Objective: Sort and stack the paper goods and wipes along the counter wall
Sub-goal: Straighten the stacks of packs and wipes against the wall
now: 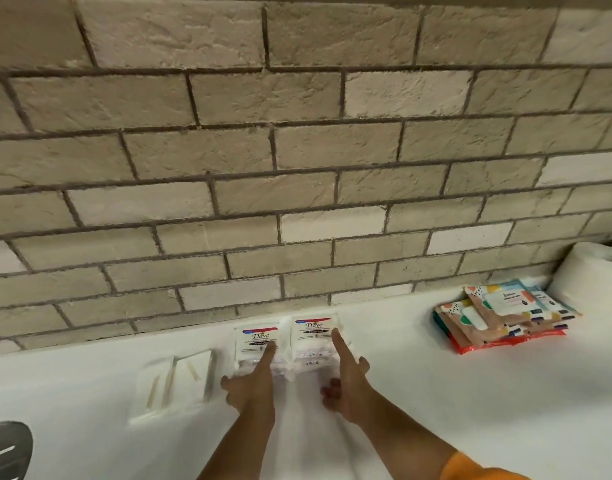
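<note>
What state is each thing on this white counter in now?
Left white Dove plastic pack: flat, forefinger of left hand on it.
Right white Dove plastic pack: flat, forefinger of right hand on it.
Colourful patterned wipe packs: stacked, untouched.
White paper towel roll: upright.
White paper napkins: flat pile, wooden sticks on top.

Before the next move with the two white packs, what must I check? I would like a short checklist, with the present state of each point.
1. The left hand touches the left pack: ok, index finger on top.
2. The right hand touches the right pack: ok, index finger along its right side.
3. Both packs touch the wall: cannot tell; they are close to it.
4. The colourful stack is neat: not ok, its packs lie askew.
5. The paper roll stands upright: ok.
</note>
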The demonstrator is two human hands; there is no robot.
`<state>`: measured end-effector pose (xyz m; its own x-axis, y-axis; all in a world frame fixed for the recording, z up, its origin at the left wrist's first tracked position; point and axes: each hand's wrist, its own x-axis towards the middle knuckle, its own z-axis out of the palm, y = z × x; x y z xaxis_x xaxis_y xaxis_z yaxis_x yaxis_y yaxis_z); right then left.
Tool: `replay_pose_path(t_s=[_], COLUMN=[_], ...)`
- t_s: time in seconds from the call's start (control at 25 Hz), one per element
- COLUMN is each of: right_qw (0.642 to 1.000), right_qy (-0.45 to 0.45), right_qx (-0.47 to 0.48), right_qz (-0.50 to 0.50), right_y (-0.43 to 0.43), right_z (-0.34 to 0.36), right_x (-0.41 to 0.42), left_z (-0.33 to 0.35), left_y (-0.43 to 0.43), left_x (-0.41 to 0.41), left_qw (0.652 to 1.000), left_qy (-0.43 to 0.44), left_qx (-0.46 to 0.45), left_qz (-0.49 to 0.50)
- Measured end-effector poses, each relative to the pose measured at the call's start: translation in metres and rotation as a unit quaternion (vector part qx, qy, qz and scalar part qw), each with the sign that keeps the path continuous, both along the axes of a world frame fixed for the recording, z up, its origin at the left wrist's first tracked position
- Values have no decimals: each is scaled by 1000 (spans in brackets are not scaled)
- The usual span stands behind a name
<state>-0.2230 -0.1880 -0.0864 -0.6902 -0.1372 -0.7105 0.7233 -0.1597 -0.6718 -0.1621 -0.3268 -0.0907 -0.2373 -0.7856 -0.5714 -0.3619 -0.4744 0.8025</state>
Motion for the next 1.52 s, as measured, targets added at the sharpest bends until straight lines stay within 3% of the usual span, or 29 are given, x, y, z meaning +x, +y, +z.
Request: replay_pose_path(t_s=[0.12,0.24,0.4,0.48,0.6,0.72,0.96,1.16,1.32,1.52], right_qw=[999,992,958,947,943,948,982,984,981,974], right_qy=[15,51,72,72,69,64,50,24,10,31], right_qx=[42,93,232,244,221,172,65,41,19,38], right_qz=[2,-62,-155,-195,-238,-261,-172,-173,-193,-220], right_y=[33,85,164,200,258,321,424,434,426,410], right_z=[-2,-13,-23,-22,-17,-9,6,7,3,-20], right_x=[0,-9,-29,-48,-86,-128,-206,-260,-278,-297], left_z=[8,3,-16,-12,-7,0,10,20,25,21], left_y=[38,93,165,200,253,303,375,391,395,398], left_x=[8,13,2,-13,-43,-78,-158,-218,-249,-269], left_qw=[998,997,993,981,965,968,972,972,968,962], left_qy=[-6,20,101,105,64,40,4,-69,-49,-89], left_qx=[23,20,56,109,135,105,48,3,-12,-80], left_qz=[63,76,-32,-119,-213,-224,-230,-226,-244,-246])
